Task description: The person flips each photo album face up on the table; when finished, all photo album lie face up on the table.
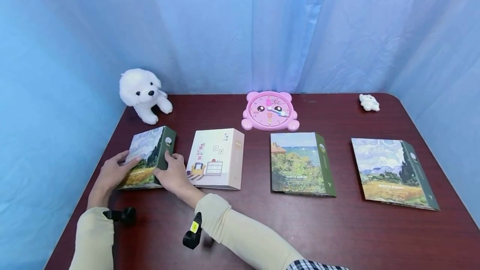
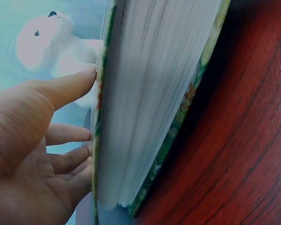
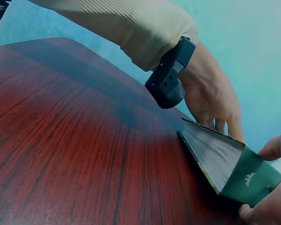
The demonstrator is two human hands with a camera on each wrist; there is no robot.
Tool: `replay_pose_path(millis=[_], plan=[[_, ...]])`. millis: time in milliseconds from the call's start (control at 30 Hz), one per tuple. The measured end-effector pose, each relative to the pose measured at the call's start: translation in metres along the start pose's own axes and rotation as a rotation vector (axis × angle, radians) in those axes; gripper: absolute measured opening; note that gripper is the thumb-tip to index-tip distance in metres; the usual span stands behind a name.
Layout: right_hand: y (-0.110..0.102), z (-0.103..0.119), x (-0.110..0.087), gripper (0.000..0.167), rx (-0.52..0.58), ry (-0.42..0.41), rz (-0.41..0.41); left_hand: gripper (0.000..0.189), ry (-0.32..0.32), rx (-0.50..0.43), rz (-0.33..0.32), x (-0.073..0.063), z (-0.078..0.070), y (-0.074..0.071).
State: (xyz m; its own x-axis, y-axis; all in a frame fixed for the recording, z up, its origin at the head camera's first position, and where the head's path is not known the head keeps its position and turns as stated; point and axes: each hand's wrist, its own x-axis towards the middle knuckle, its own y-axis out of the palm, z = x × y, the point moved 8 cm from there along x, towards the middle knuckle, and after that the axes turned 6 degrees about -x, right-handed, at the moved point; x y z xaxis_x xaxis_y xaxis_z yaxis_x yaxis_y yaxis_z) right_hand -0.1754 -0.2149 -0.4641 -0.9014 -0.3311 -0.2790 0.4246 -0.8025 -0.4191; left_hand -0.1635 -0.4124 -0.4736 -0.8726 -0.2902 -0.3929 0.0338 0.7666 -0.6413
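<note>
At the table's left, both hands are on a thick photo album [image 1: 144, 147] with a painted landscape cover and a green spine. My left hand [image 1: 112, 173] holds its left side, the thumb [image 2: 72, 88] at the front cover and the other fingers by the edge. On the spine side, my right hand [image 1: 174, 175] grips the album, with fingertips at the upper and lower edges of the green spine [image 3: 253, 180]. The white page block [image 2: 145, 79] shows between the covers. Just to the right lies a cream album [image 1: 215, 153] with a drawn room on it.
Two more landscape photo albums [image 1: 296, 161] [image 1: 390, 170] lie on the right half of the dark red table [image 1: 348, 236]. Along the back are a white plush dog [image 1: 140, 93], a pink clock [image 1: 270, 111] and a small white plush toy [image 1: 369, 102]. Blue curtains surround the table.
</note>
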Motion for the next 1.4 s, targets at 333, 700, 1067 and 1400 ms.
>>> replay_pose_path(millis=[333,700,1067,1400], plan=[[-0.012,0.005,0.001,0.08,0.118,-0.015,-0.015,0.091,0.089,-0.05,0.062,-0.007,-0.015,0.012],[-0.02,0.008,0.002,0.07,0.264,-0.069,-0.036,0.084,0.133,-0.085,0.129,-0.016,-0.035,0.024],[-0.033,0.01,0.005,0.045,0.491,-0.081,-0.104,0.078,0.182,-0.116,0.142,-0.022,-0.054,0.026],[-0.037,0.029,-0.001,0.044,0.51,-0.189,-0.068,0.061,0.365,-0.331,0.092,-0.035,-0.086,0.004]])
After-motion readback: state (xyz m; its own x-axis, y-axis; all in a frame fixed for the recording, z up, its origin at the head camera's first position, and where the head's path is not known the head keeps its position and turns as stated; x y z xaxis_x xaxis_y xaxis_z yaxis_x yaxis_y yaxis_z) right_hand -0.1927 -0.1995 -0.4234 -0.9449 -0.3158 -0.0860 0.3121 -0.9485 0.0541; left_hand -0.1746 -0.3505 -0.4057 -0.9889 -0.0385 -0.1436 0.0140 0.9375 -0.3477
